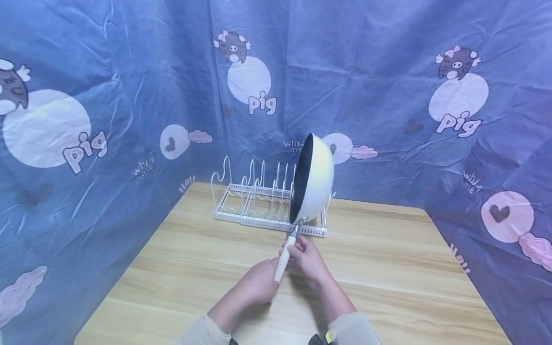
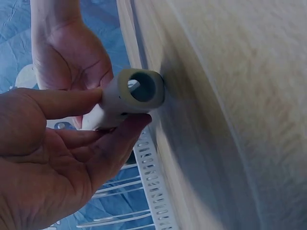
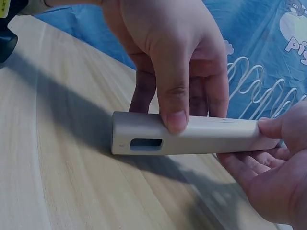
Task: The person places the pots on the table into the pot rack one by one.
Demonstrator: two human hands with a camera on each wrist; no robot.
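Observation:
A frying pan (image 1: 318,177), white outside and dark inside, stands tilted on its side at the right part of a white wire rack (image 1: 263,223). Its pale handle (image 1: 282,261) slopes down toward me. Near the handle's hollow end, my left hand (image 1: 260,280) pinches it between thumb and fingers; the left thumb (image 3: 176,108) shows on the handle in the right wrist view. Farther up, close to the metal joint, my right hand (image 1: 308,258) grips the handle from the right. In the left wrist view the handle's open end (image 2: 141,88) faces the camera.
Several upright wire dividers (image 1: 252,179) rise from the rack left of the pan. The rack stands toward the back of a wooden table (image 1: 181,268). Blue printed cloth (image 1: 379,96) surrounds the table at the back and sides.

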